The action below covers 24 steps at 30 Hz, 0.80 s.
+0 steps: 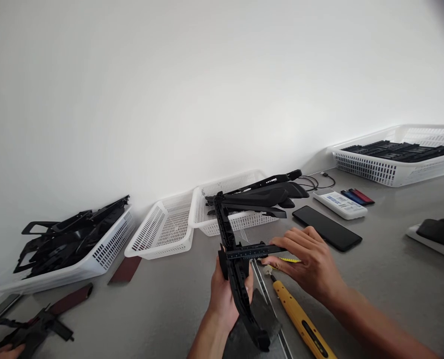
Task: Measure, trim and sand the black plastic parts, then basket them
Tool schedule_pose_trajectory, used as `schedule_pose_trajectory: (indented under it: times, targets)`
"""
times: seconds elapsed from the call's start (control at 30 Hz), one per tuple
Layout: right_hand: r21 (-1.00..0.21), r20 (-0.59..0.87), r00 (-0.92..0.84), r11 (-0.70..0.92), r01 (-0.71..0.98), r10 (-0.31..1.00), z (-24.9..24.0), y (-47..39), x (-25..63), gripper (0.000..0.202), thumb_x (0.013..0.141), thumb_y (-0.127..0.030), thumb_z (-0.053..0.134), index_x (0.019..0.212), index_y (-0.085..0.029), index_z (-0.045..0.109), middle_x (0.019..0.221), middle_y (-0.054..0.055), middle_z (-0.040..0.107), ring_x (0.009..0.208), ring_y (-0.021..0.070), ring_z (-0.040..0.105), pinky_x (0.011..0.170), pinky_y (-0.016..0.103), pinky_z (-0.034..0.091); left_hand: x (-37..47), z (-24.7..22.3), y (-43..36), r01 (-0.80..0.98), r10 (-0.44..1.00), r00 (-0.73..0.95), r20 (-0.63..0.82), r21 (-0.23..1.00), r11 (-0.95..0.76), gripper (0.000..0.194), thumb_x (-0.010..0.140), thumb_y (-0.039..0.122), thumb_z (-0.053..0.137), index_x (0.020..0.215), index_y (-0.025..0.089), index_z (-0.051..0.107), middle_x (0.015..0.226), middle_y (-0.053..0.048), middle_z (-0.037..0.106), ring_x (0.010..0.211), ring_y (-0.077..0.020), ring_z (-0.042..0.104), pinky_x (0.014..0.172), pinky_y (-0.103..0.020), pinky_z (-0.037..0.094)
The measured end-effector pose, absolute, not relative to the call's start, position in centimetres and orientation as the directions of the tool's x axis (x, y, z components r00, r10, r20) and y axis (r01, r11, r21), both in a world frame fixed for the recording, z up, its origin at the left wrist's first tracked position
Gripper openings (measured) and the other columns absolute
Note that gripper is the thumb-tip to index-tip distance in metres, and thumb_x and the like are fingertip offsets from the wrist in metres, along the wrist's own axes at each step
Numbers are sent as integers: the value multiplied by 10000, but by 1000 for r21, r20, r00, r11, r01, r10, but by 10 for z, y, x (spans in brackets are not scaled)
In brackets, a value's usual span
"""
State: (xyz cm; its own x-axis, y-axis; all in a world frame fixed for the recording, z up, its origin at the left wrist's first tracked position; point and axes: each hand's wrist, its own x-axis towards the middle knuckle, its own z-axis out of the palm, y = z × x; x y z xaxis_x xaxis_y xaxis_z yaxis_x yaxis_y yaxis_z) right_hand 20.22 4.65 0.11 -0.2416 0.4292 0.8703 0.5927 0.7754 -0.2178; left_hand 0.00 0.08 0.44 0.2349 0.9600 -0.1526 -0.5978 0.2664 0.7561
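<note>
My left hand (223,294) is wrapped round a long, curved black plastic part (240,289), which stands lengthwise above the table. In my right hand (306,257) is the end of a black caliper (251,251), pinched between thumb and fingers. The caliper lies across the middle of the black part, its jaws around the part at the left. Below my right hand, a yellow handheld tool (300,319) rests on the table beside a metal ruler (268,294). A dark block (261,311) lies under the part.
White baskets of black parts stand at left (113,244), centre (222,229) and right (397,174); another white basket (160,249) sits between. A phone (326,228), a white device (340,203) and a cable lie right. Another person's hand (5,351) shows bottom left.
</note>
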Motion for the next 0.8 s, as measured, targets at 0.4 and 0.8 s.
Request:
schedule_pose_trajectory:
  times: [0.4,0.8]
  targets:
    - [-218,879,-233,786,578,416,1,47,203,287,1073,-446,629,949,-191,674,737,6,617,681,161,507,697,335,275,0,4,0,-568,957,235,-169,775,276,698,707,822,794,640,161,579,478,44,462,354,-55,325,345,-207,266]
    - [-204,876,-247,783,588,414,4,46,204,298,1071,-437,634,893,-198,656,692,-12,587,630,154,495,686,342,265,-1,1,1,-592,955,274,-117,762,263,667,858,785,675,627,173,545,474,39,437,351,-66,309,356,-220,254]
